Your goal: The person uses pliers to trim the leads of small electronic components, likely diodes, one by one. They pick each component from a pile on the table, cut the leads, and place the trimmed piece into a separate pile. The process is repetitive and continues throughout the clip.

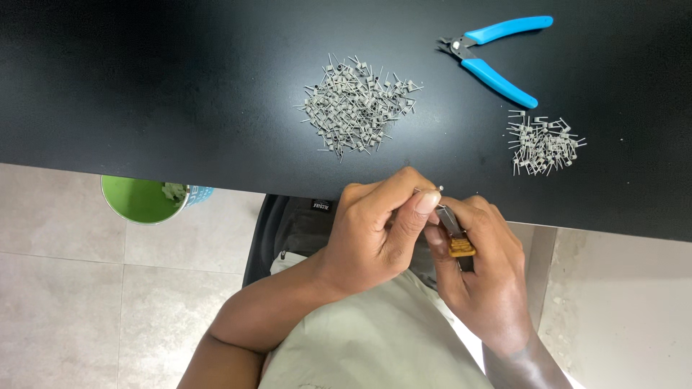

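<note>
My left hand and my right hand meet at the near edge of the black table. The right hand grips a small tool with a dark metal shaft and a yellow-brown grip. The left thumb and fingers pinch a tiny metal coil at the tool's tip; the coil is mostly hidden. A large heap of grey wire coils lies on the table beyond my hands. A smaller heap of coils lies to the right.
Blue-handled cutting pliers lie at the back right of the table. A green cup stands on the tiled floor under the table's left edge. My lap in pale cloth fills the lower middle.
</note>
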